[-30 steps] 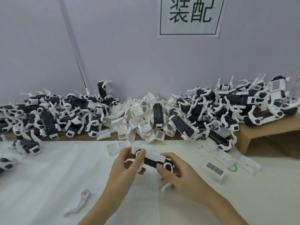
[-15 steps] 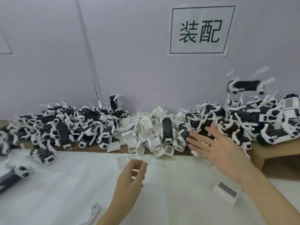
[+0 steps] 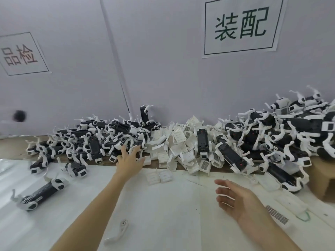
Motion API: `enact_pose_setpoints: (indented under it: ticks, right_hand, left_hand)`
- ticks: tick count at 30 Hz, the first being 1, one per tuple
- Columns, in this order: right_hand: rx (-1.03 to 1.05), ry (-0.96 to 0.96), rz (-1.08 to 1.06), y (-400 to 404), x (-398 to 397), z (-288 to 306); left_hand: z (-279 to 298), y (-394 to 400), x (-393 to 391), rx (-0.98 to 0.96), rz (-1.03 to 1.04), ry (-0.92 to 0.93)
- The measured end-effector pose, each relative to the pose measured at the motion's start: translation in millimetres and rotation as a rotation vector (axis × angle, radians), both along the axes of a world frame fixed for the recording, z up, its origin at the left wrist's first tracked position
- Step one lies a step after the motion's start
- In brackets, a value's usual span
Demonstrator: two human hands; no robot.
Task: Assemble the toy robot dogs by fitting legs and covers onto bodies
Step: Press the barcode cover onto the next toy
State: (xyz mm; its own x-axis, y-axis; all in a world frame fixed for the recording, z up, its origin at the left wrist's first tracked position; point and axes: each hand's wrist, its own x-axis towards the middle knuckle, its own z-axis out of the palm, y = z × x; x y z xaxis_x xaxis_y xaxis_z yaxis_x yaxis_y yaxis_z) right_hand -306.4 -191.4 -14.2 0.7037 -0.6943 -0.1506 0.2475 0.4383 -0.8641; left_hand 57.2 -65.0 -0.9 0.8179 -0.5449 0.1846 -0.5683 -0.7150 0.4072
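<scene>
left hand point(image 3: 129, 161) reached to left dog pile point(image 3: 94, 140) | right hand point(image 3: 235, 201) withdrawn, empty

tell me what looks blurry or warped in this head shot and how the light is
Head view: the open right hand is smeared by motion, as is the black-and-white toy dog body lying at the left edge; the white paper sign with green characters stays sharp. Wide-angle bending tilts the grey wall seam. Lighting is soft and even, without glare or hard shadows.

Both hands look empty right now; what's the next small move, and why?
Probably close the left hand on a black body at the near edge of the left pile and draw it back. Its spread fingers already reach that pile, the right hand hovers open and empty, and nothing is being assembled.
</scene>
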Motion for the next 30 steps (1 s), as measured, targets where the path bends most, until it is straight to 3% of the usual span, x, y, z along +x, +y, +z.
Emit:
enact_pose_setpoints:
  ticks: [5,11,16,26,30]
  right_hand:
    - [-0.019,-0.025,0.009,-2.1,-1.3,1.0]
    - [-0.034,-0.003,0.021,1.1,-0.9,-0.3]
    - [-0.017,0.001,0.022,2.9,-1.8,1.3]
    - [-0.035,0.032,0.031,4.7,-1.0,0.3]
    - [-0.059,0.053,0.013,6.1,0.8,-0.3]
  left_hand:
    - [-12.3,-6.1,14.3,-0.17,-0.155,-0.064]
    - [-14.5,7.6,-6.9,-0.31,-0.076,-0.266]
    - [-1.7,8.5,-28.8,-0.465,-0.128,-0.335]
    - [2.4,24.3,-91.3,-0.942,-0.183,-0.168]
    - [2.7,34.0,-126.6,-1.113,-0.263,0.1]
